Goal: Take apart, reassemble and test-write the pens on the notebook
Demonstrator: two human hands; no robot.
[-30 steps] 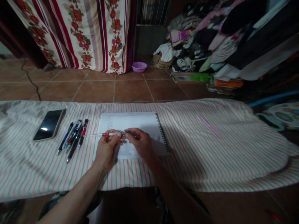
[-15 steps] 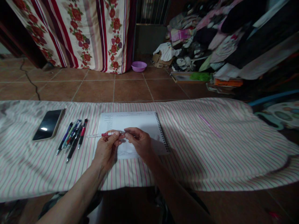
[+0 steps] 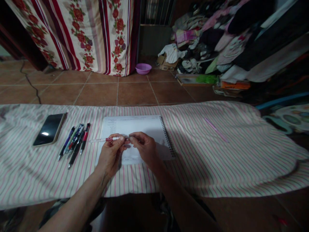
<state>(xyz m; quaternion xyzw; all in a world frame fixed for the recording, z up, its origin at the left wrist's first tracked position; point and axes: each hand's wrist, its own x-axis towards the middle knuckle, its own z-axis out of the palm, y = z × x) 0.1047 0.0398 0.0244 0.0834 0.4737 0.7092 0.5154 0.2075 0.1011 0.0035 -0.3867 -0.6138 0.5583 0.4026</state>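
Observation:
Over the notebook, my left hand [image 3: 113, 149] pinches a clear pen [image 3: 98, 140] with a red-and-white middle, its clear end pointing left. My right hand [image 3: 145, 146] is closed at the pen's other end, thumb and fingertips pressed together there. Exactly what those right fingertips grip is small and partly hidden. Beneath both hands lies a white spiral notebook [image 3: 142, 124], open to a page with printed lines, its black coil on the right. Left of it is a bunch of several pens [image 3: 76, 141].
A phone [image 3: 49, 129] rests at the far left of the striped cloth [image 3: 217, 167]. A pink pen-like stick [image 3: 216, 130] lies at the right. Beyond the cloth are a purple basin [image 3: 143, 68], a floral curtain [image 3: 96, 35] and piled clothes [image 3: 188, 35].
The pen has shifted very slightly to the right in my left hand, and the gap between my two hands' fingertips looks smaller. Everything else stays in place.

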